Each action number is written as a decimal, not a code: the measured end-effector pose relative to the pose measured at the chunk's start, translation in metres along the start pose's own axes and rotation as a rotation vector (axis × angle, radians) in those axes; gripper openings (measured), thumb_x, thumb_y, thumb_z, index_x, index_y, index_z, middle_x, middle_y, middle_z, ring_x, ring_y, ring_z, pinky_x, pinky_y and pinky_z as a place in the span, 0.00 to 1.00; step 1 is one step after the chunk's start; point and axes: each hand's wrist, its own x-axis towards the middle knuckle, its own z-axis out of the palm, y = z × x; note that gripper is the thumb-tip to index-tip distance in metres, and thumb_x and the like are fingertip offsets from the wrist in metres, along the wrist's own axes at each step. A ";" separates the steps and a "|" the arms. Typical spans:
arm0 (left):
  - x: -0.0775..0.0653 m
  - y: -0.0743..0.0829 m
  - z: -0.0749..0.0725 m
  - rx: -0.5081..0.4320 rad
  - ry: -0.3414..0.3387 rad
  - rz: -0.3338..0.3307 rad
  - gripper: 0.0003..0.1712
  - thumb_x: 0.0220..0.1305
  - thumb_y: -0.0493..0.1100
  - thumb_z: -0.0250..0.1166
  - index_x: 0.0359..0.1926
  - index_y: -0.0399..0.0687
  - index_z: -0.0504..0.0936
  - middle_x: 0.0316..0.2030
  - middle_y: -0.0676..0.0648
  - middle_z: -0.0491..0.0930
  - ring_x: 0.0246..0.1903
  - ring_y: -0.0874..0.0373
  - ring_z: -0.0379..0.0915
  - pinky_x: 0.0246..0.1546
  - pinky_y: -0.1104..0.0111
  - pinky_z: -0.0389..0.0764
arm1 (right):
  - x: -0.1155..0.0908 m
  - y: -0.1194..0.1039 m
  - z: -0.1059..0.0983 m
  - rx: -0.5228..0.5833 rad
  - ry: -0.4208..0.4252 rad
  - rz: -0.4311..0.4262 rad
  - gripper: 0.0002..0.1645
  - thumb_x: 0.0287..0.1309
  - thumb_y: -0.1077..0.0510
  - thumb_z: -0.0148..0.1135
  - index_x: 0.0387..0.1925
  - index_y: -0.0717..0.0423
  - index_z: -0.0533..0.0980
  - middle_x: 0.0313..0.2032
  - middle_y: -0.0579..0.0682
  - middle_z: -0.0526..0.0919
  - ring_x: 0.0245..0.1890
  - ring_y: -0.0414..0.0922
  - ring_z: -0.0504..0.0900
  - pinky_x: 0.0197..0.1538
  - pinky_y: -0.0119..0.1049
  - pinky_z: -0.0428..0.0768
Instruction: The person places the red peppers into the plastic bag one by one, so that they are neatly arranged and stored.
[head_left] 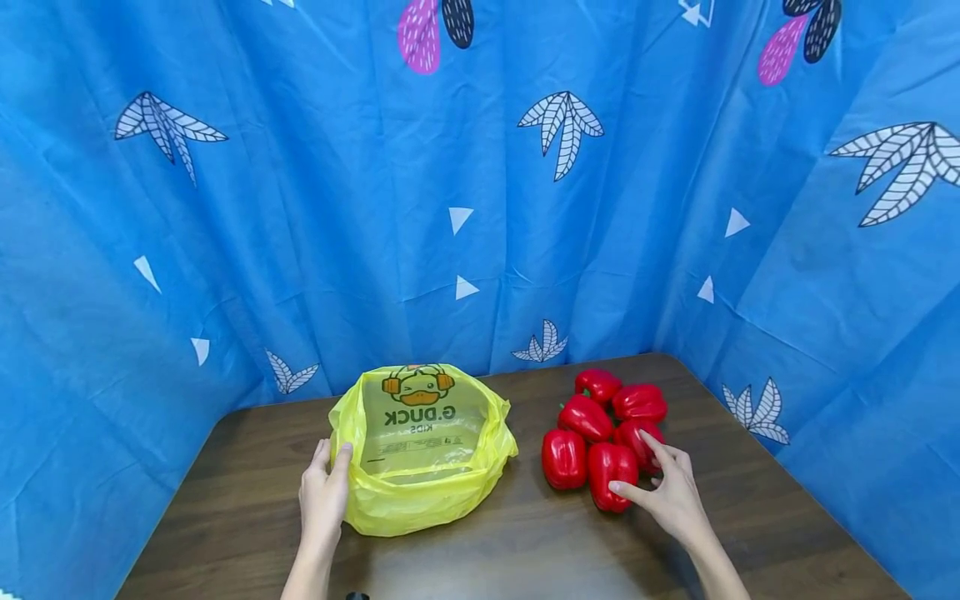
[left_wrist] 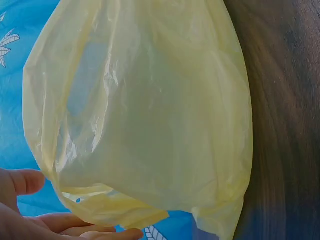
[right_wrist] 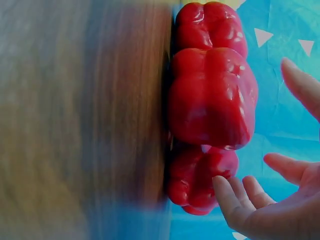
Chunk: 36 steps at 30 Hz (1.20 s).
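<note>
A yellow plastic bag [head_left: 408,508] with a duck print stands with its mouth spread on the wooden table. My left hand [head_left: 325,496] is against the bag's left side, its fingers extended. In the left wrist view the thumb [left_wrist: 30,181] meets the bag's edge and the other fingers lie along it. To the right sit several red bell peppers in a cluster. My right hand [head_left: 670,493] reaches over the nearest bell pepper [head_left: 612,475], thumb and fingers spread apart. In the right wrist view the fingertips [right_wrist: 220,184] are close to another bell pepper [right_wrist: 192,175]; contact is unclear.
A blue patterned curtain [head_left: 420,250] hangs behind and along both sides of the brown table [head_left: 517,550]. More bell peppers [head_left: 597,385] lie toward the back of the cluster. A small black object [head_left: 357,596] shows at the bottom edge.
</note>
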 end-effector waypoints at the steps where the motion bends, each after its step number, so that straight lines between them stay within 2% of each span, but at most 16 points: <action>1: 0.001 0.000 0.001 -0.010 -0.002 -0.004 0.39 0.75 0.53 0.46 0.74 0.32 0.48 0.76 0.37 0.42 0.75 0.35 0.35 0.74 0.43 0.41 | -0.001 0.000 0.001 -0.002 -0.002 0.009 0.58 0.46 0.46 0.76 0.72 0.62 0.57 0.59 0.67 0.59 0.55 0.61 0.69 0.54 0.55 0.79; 9: 0.001 -0.005 0.004 -0.073 -0.013 -0.041 0.33 0.75 0.43 0.45 0.73 0.31 0.50 0.76 0.37 0.45 0.74 0.35 0.37 0.74 0.45 0.44 | -0.004 0.002 0.012 -0.043 -0.018 0.021 0.57 0.40 0.51 0.80 0.70 0.63 0.62 0.56 0.65 0.65 0.53 0.58 0.71 0.52 0.50 0.82; 14: 0.001 -0.007 0.006 -0.087 -0.001 -0.030 0.31 0.75 0.41 0.45 0.72 0.30 0.53 0.74 0.34 0.48 0.74 0.34 0.40 0.73 0.44 0.46 | -0.005 0.006 0.016 -0.093 -0.017 0.006 0.60 0.37 0.52 0.82 0.70 0.64 0.60 0.54 0.66 0.66 0.50 0.58 0.74 0.48 0.47 0.85; 21: 0.002 -0.005 0.009 -0.068 0.029 -0.012 0.27 0.75 0.38 0.45 0.70 0.29 0.58 0.72 0.34 0.54 0.73 0.35 0.43 0.73 0.44 0.48 | -0.004 0.008 0.020 -0.107 -0.023 -0.004 0.62 0.35 0.53 0.83 0.71 0.63 0.60 0.53 0.68 0.66 0.40 0.52 0.81 0.43 0.44 0.86; 26: 0.003 -0.006 0.009 -0.051 0.049 -0.015 0.26 0.75 0.38 0.45 0.69 0.29 0.61 0.71 0.34 0.57 0.73 0.34 0.44 0.72 0.42 0.49 | -0.004 0.007 0.020 -0.127 -0.022 -0.008 0.63 0.32 0.55 0.84 0.70 0.62 0.60 0.53 0.68 0.68 0.34 0.47 0.81 0.39 0.38 0.86; 33: 0.004 -0.007 0.010 -0.042 0.072 -0.023 0.26 0.74 0.40 0.48 0.68 0.30 0.63 0.70 0.37 0.60 0.72 0.34 0.47 0.70 0.42 0.53 | -0.004 0.008 0.019 -0.106 -0.045 -0.004 0.62 0.33 0.57 0.83 0.71 0.59 0.60 0.60 0.71 0.68 0.42 0.55 0.82 0.43 0.44 0.86; 36: 0.003 -0.007 0.010 -0.040 0.084 -0.025 0.26 0.74 0.40 0.48 0.67 0.30 0.64 0.70 0.36 0.61 0.72 0.34 0.48 0.70 0.42 0.52 | -0.004 0.009 0.019 -0.091 -0.058 0.011 0.62 0.34 0.58 0.83 0.71 0.58 0.59 0.63 0.72 0.67 0.43 0.58 0.84 0.43 0.46 0.86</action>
